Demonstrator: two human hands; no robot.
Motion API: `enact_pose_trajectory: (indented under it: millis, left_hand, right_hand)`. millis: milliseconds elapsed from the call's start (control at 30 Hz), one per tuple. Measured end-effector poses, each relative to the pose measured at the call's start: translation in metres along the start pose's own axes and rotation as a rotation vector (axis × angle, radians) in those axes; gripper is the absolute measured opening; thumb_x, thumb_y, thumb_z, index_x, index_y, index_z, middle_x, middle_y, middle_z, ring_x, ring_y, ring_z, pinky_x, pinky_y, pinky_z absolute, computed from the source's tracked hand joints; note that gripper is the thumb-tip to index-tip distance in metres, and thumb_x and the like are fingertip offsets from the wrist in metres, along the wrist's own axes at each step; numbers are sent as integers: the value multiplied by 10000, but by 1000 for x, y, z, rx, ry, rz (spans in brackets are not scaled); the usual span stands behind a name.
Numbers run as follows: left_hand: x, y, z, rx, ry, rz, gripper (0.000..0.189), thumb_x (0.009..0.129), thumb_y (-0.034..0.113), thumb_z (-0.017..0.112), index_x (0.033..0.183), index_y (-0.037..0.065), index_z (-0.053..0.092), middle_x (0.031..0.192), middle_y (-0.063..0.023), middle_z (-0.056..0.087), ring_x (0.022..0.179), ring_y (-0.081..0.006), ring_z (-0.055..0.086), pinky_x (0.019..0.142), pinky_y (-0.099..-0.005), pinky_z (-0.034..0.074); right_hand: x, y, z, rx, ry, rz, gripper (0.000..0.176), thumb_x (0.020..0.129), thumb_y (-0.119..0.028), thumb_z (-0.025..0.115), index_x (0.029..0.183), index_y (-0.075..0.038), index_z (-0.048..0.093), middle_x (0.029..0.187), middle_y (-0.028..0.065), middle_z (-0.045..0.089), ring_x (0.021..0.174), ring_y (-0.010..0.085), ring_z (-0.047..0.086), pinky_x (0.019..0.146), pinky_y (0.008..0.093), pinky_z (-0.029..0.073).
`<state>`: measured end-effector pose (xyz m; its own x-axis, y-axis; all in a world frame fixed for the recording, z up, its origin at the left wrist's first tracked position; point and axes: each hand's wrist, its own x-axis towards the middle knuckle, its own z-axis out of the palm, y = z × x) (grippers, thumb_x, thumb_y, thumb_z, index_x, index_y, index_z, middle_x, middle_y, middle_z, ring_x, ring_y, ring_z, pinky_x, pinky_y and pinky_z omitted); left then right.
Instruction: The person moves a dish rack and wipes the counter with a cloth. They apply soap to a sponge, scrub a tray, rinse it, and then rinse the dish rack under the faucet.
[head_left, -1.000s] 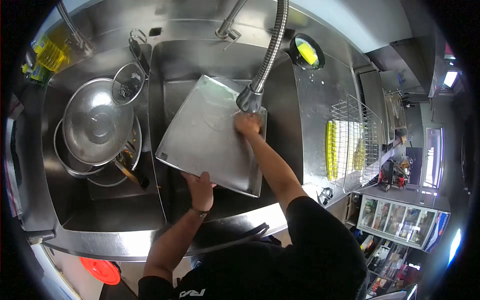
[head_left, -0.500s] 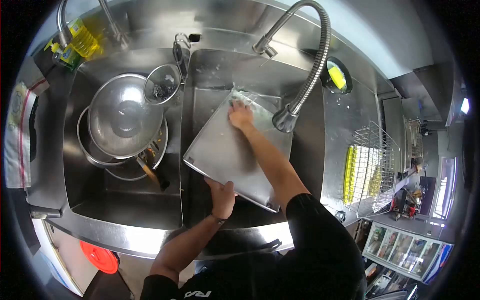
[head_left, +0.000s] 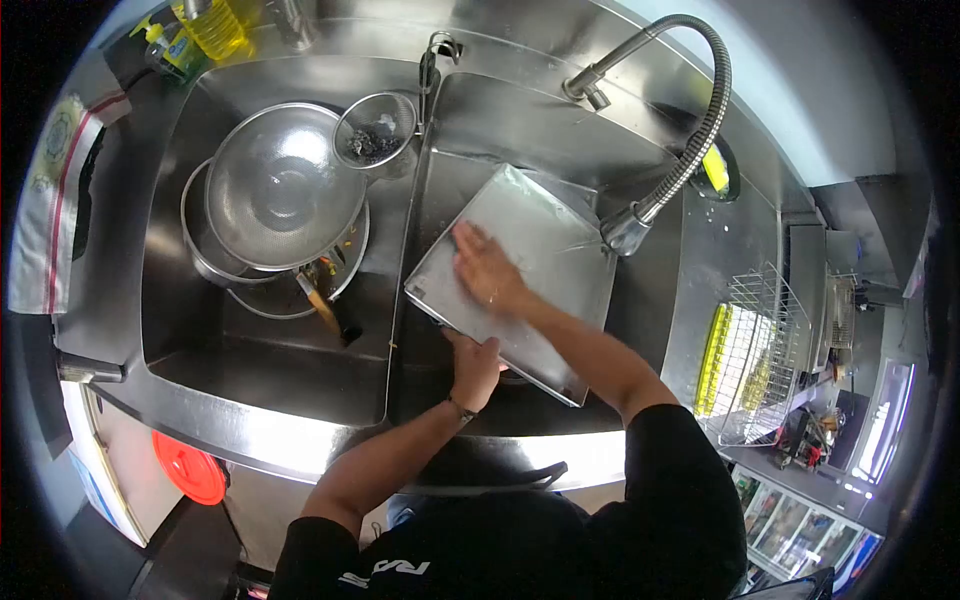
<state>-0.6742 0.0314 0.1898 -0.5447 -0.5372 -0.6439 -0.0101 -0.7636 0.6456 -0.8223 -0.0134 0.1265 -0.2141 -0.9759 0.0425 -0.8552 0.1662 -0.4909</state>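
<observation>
A shallow rectangular metal tray (head_left: 555, 285) lies tilted over the right sink basin, its surface wet and shiny. My left hand (head_left: 475, 370) grips the tray's near edge, the thumb on top and the fingers hidden beneath. Flat on the tray's inner surface, toward its left side, rests my right hand (head_left: 487, 268), fingers stretched out and slightly blurred. Just right of the tray's far corner hangs the spray head (head_left: 626, 232) of the flexible faucet.
The left basin holds a large mesh strainer (head_left: 285, 185) over pots, plus a wooden-handled brush (head_left: 322, 305). A small sieve (head_left: 375, 130) hangs at the divider. A wire rack (head_left: 765, 360) stands right; soap bottles (head_left: 175, 50) and a towel (head_left: 60, 200) are left.
My right hand has moved from the tray's far corner toward its left side. My left hand still holds the near edge. The camera view has shifted, so the sinks appear further right and higher.
</observation>
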Motion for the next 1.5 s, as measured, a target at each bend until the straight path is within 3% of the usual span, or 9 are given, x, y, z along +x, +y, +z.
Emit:
enact_pose_trajectory:
  millis: [167, 300, 567, 733, 900, 1100, 1200, 1400, 1500]
  left_hand:
    - [1, 12, 3, 48, -10, -11, 539, 768, -13, 434, 1196, 38, 111, 1127, -203, 381, 973, -285, 524, 738, -409, 556]
    - [-2, 7, 5, -14, -2, -28, 545, 768, -6, 441, 1205, 36, 117, 1154, -211, 377, 1005, -305, 505, 745, -430, 550]
    - [-5, 7, 7, -38, -31, -2, 556, 778, 1, 444, 1211, 58, 100, 1164, -185, 377, 1034, -293, 501, 758, -449, 546]
    - [-2, 11, 8, -77, -28, -33, 568, 782, 0, 449, 1215, 14, 82, 1141, -197, 385, 998, -291, 527, 754, -443, 547]
    - [1, 13, 5, -109, -164, -90, 531, 827, 59, 427, 1229, 45, 81, 1174, -188, 389, 1042, -311, 524, 801, -502, 520]
    - [2, 6, 4, -45, -24, -105, 525, 863, 74, 356, 1275, 63, 30, 1260, -202, 292, 1102, -342, 471, 808, -533, 513]
    - [2, 10, 5, -74, -65, -143, 517, 857, 71, 349, 1269, 53, 37, 1227, -205, 323, 1087, -344, 477, 812, -548, 506]
    - [1, 9, 5, -122, -16, -99, 446, 845, 63, 348, 1229, 52, 121, 1192, -204, 355, 1043, -352, 500, 783, -567, 504]
    - [-2, 22, 10, -203, -5, -143, 405, 846, 93, 373, 1185, 61, 154, 1124, -190, 415, 985, -338, 537, 760, -519, 522]
  right_hand:
    - [62, 50, 0, -128, -100, 534, 565, 902, -348, 308, 1325, 25, 310, 1409, 173, 279, 1269, 373, 300, 1051, 454, 230]
    - [4, -52, -18, -103, -245, 311, 580, 899, -347, 299, 1349, 16, 260, 1434, 155, 235, 1294, 357, 260, 1033, 493, 243]
    - [87, 71, 0, -107, -186, 682, 566, 891, -331, 294, 1336, 19, 283, 1390, 159, 306, 1274, 308, 288, 1007, 461, 291]
    - [-22, -33, -27, 31, -211, -173, 490, 870, -229, 366, 1308, -9, 352, 1396, 143, 311, 1273, 330, 303, 1025, 446, 281]
    - [10, 30, -51, -102, -253, 161, 428, 925, -234, 319, 1349, -176, 339, 1418, 135, 279, 1260, 350, 324, 1015, 464, 288]
    - [-75, -8, -69, -67, -481, 33, 463, 938, -265, 299, 1390, -185, 237, 1461, 115, 171, 1324, 337, 202, 1040, 507, 239]
    - [-85, 49, -103, 662, -808, 702, 453, 942, -284, 307, 1368, -131, 315, 1465, 124, 153, 1318, 339, 210, 1045, 489, 226]
    - [-154, 3, -94, -164, -614, -46, 495, 922, -284, 359, 1385, -138, 265, 1466, 134, 139, 1333, 350, 163, 1065, 473, 197]
    - [-155, -3, -111, 69, -369, 338, 463, 860, -291, 511, 1282, -124, 421, 1410, 153, 264, 1291, 331, 257, 1063, 418, 228]
